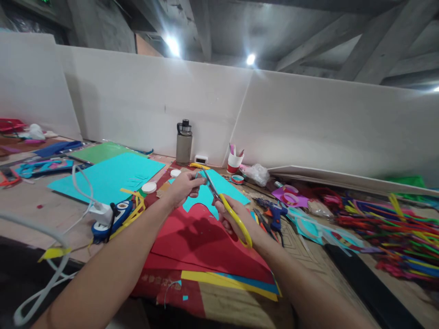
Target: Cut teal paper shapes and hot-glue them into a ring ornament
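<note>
Key relation: the small cyan piece (196, 175) sits at the left hand (183, 187), just left of the blade end of the scissors (236, 220). Scissors' long axis runs diagonal: yellow handles low right, toward the person, blades up-left and away, at the left fingertips. Left hand is nearer the piece; right hand (244, 214) is at the handles. Blade gap: can't tell, too small.

Fingers: left thumb and fingers pinched together on the small cyan piece, its outline unclear. Right fingers wrapped round the handles. 2 hands, both raised over the red card (206, 242) and a cut cyan sheet (229, 184).

Counts, counter (37, 205): 1 pair of scissors in hand; 1 large cyan sheet (113, 176) at left, 1 green sheet (103, 152) behind it; 2 white discs (149, 188) left of the left hand; 1 bottle (184, 148) upright by the wall; 1 cup (235, 160) with pens; 1 tape roll (237, 179) just in front of it; 1 blue glue gun (275, 214) right of the right hand; 1 power strip (116, 217) beside yellow strips (135, 205). Pipe cleaners (387, 228) heaped far right, too many overlapping to count.
</note>
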A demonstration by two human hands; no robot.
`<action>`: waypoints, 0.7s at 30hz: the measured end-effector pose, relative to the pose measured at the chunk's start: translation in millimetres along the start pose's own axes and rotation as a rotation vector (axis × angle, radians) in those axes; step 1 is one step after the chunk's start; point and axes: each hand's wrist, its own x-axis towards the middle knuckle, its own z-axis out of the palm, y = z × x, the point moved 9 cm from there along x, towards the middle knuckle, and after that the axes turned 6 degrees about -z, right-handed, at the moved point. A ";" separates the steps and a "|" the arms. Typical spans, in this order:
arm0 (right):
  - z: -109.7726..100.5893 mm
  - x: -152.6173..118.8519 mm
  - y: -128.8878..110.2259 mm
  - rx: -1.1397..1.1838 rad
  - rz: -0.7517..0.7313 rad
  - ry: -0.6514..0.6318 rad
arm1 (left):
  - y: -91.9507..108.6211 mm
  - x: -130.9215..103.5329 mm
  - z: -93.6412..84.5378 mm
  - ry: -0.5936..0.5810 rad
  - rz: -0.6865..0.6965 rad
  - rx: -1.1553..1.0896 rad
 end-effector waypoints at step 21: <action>-17.7 3.9 3.5 0.085 -0.047 0.223 | -4.0 -3.1 6.4 -0.006 -0.037 -0.034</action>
